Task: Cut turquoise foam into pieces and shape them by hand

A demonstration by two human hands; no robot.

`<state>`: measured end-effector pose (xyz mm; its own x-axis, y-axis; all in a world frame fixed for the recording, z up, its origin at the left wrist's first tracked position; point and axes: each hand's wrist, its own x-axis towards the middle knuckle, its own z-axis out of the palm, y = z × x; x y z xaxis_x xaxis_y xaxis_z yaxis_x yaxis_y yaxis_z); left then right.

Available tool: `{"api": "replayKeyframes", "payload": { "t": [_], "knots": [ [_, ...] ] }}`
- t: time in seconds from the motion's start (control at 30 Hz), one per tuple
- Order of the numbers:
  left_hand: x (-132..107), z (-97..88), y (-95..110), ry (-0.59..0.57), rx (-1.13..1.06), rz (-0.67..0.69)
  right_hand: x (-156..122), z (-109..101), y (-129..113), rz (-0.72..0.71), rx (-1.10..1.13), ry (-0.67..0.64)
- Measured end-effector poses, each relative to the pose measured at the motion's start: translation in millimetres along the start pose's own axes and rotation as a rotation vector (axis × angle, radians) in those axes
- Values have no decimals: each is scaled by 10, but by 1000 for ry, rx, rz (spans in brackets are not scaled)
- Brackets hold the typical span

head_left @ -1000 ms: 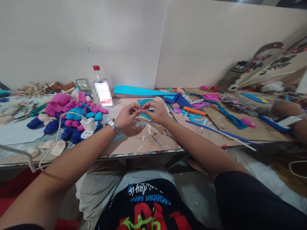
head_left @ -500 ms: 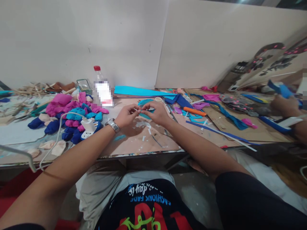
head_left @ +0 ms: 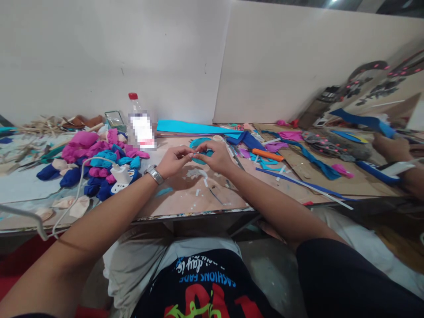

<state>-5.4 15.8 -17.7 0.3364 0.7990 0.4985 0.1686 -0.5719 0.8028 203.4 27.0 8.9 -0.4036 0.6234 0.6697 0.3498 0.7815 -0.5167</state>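
My left hand [head_left: 174, 161] and my right hand [head_left: 214, 157] meet above the pinkish worktable [head_left: 185, 198], fingertips pinched together on a tiny pale piece that is too small to name. A silver watch [head_left: 154, 174] sits on my left wrist. Just behind my hands lies a round teal cut-out [head_left: 198, 143]. White paper scraps [head_left: 198, 173] lie on the table beneath them.
A heap of pink, blue and teal fabric pieces [head_left: 96, 159] with a white power strip [head_left: 121, 174] lies at left. A red-capped bottle [head_left: 139, 121] stands behind. An orange cutter [head_left: 267, 154] and blue strips lie at right, where another person's hand [head_left: 391, 148] holds a blue strip.
My hands stay pinched together, nearly still. The other person's hand at right has lifted a blue strip higher and spread it out.
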Motion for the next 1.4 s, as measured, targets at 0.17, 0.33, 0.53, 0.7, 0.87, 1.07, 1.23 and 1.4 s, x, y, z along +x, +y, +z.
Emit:
{"api": "replayKeyframes", "payload": {
  "t": [0.17, 0.33, 0.53, 0.7, 0.87, 1.07, 1.23, 1.4],
  "knots": [
    [5, 24, 5, -20, -6, -30, 1, 5, -14, -29, -24, 0],
    [14, 38, 37, 27, -22, -54, -5, -14, -37, -73, -50, 0],
    [23, 32, 57, 52, 3, -78, -2, -8, 11, -92, -56, 28],
    [26, 33, 53, 43, -5, -86, -5, 9, 60, -159, -50, 24],
    [30, 26, 55, 27, -11, -89, -4, 8, 65, -183, -42, 12],
    [11, 37, 81, 15, -22, -94, -7, 1, 18, -123, -65, -5],
    [4, 39, 42, 1, -7, -88, -14, 1, -2, -56, -62, -2],
    [21, 43, 21, -6, -8, -92, -17, 1, 6, -47, -48, 19]
  ]
}}
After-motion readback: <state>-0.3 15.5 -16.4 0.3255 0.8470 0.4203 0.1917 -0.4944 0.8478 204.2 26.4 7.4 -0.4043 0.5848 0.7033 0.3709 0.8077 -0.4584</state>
